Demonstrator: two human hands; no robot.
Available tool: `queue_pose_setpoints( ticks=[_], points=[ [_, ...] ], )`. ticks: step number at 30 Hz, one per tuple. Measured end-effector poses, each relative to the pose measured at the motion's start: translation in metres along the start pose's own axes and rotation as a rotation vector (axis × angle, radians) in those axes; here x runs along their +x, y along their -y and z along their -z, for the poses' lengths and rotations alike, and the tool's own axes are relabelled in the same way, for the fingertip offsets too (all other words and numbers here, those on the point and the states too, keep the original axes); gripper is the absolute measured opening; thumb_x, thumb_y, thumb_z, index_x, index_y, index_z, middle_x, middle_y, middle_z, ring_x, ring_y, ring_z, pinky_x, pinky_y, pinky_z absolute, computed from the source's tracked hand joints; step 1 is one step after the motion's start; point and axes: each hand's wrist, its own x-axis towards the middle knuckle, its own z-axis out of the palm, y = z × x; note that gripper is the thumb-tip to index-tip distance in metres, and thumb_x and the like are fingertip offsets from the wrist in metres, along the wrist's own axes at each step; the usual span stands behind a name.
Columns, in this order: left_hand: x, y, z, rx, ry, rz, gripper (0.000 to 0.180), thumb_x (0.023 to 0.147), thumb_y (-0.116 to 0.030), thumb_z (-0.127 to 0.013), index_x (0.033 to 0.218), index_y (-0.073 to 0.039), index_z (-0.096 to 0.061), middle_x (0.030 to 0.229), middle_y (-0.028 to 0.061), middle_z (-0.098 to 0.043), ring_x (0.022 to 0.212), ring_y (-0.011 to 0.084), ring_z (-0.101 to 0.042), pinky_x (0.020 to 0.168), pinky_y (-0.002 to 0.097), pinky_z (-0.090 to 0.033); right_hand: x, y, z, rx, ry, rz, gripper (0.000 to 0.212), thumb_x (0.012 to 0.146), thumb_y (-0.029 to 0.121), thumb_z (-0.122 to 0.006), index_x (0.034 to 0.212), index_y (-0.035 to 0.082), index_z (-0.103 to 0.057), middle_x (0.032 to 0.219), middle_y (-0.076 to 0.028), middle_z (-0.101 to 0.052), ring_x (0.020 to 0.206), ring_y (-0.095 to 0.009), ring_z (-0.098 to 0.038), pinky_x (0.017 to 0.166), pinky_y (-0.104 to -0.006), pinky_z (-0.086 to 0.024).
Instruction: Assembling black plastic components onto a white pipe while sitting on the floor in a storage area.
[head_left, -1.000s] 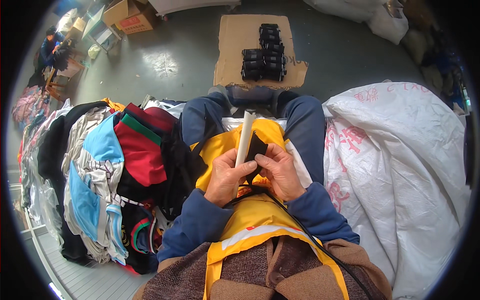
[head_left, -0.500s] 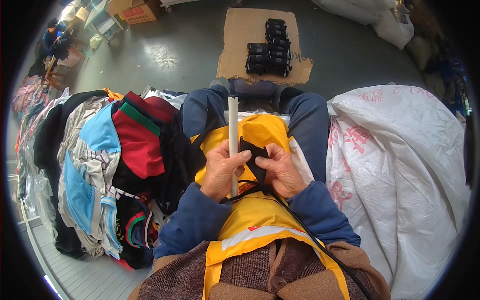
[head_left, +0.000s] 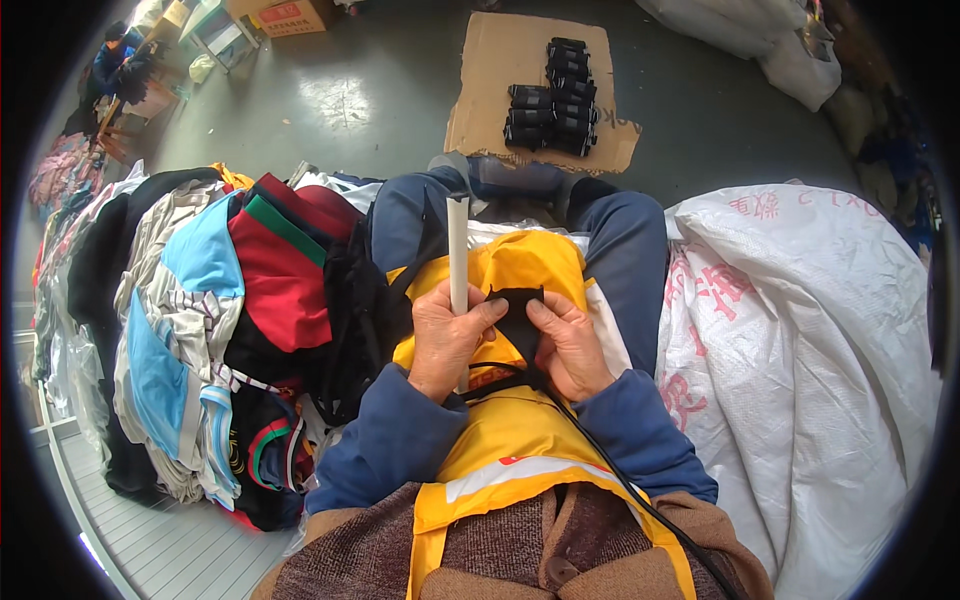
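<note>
Over my lap, my left hand (head_left: 445, 340) is wrapped round an upright white tube (head_left: 457, 245). Its thumb and forefinger also pinch the left edge of a small black fabric piece (head_left: 517, 303). My right hand (head_left: 575, 350) grips the right edge of the same piece, so the top edge is stretched between both thumbs. A narrow black part of it hangs down between the hands. Below them, a black cord (head_left: 580, 425) crosses the yellow apron (head_left: 520, 415). The fingers behind the fabric are partly hidden.
Heaped clothes (head_left: 275, 290) lie at my left. On my right stands a large white woven sack (head_left: 800, 350). Ahead, bundled black items (head_left: 570, 95) rest on a cardboard sheet (head_left: 485, 90) on the floor. A person (head_left: 115, 60) is at far left.
The black fabric has been spread wider, its top edge now straight between both thumbs. My right hand has shifted slightly right. The whole view has moved a little.
</note>
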Motion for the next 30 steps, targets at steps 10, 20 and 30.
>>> queue_pose_setpoints(
  ticks=[10,20,30],
  points=[
    [-0.006,-0.022,0.017,0.538,0.237,-0.339,0.052,0.086,-0.028,-0.061,0.127,-0.002,-0.042,0.096,0.0150,-0.059,0.082,0.0252,-0.058,0.074,0.0319,-0.046,-0.003,0.006,-0.002,-0.034,-0.059,0.151,0.009,0.084,0.004,-0.063,0.090,0.001,-0.058,0.087,-0.006,-0.063,0.074,-0.011,-0.061,0.071,-0.0238,-0.053],
    [-0.004,-0.022,0.026,0.290,0.589,0.122,0.052,0.089,-0.024,-0.059,0.131,-0.003,-0.037,0.073,0.0030,-0.054,0.047,0.0052,-0.048,0.042,0.0186,-0.039,-0.011,0.017,0.004,-0.349,0.044,0.163,0.016,0.083,0.001,-0.063,0.098,0.001,-0.058,0.086,-0.004,-0.062,0.078,-0.009,-0.059,0.073,-0.0201,-0.049],
    [0.001,-0.011,0.026,0.294,0.485,0.276,0.031,0.089,-0.021,-0.060,0.108,0.001,-0.052,0.072,0.0018,-0.059,0.049,0.0046,-0.049,0.042,0.0184,-0.040,-0.010,0.018,0.000,-0.219,0.023,0.086,0.028,0.078,0.001,-0.069,0.100,0.003,-0.052,0.089,-0.005,-0.060,0.081,-0.010,-0.057,0.074,-0.0218,-0.048]
  ],
)
